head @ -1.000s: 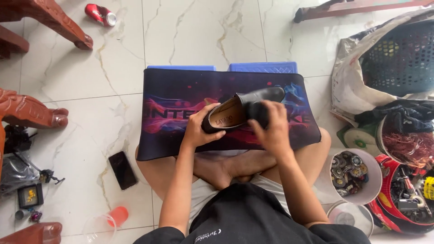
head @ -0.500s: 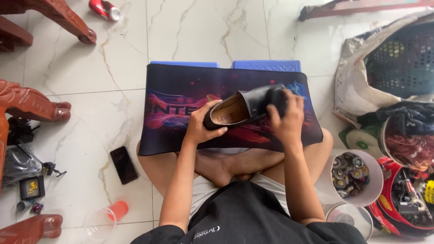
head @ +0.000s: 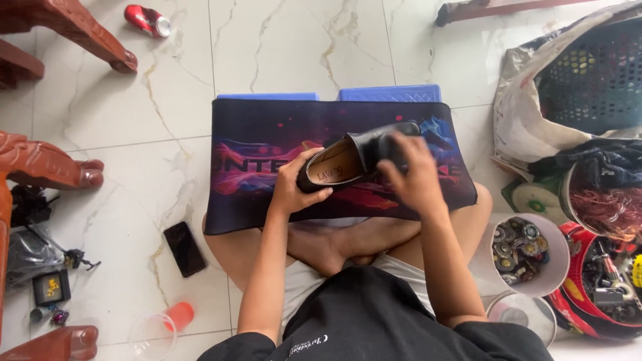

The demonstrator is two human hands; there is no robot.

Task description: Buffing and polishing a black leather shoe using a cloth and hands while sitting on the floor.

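Head view shows the seated person's left hand [head: 292, 189] wrapped around the heel of a black shoe [head: 358, 162] held over the dark printed mat [head: 254, 154], while the right hand [head: 413, 175], blurred, fingers loosely curled, presses on its upper.

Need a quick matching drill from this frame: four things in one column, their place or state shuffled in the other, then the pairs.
Things:
1. shoe
2. phone
3. can
4. mat

Places or states:
A. lying on its side on the floor near a chair leg
B. spread over two blue boxes
C. held by the left hand at the heel, right hand over the toe
D. flat on the floor beside the person's left knee

Pairs: 1-C, 2-D, 3-A, 4-B
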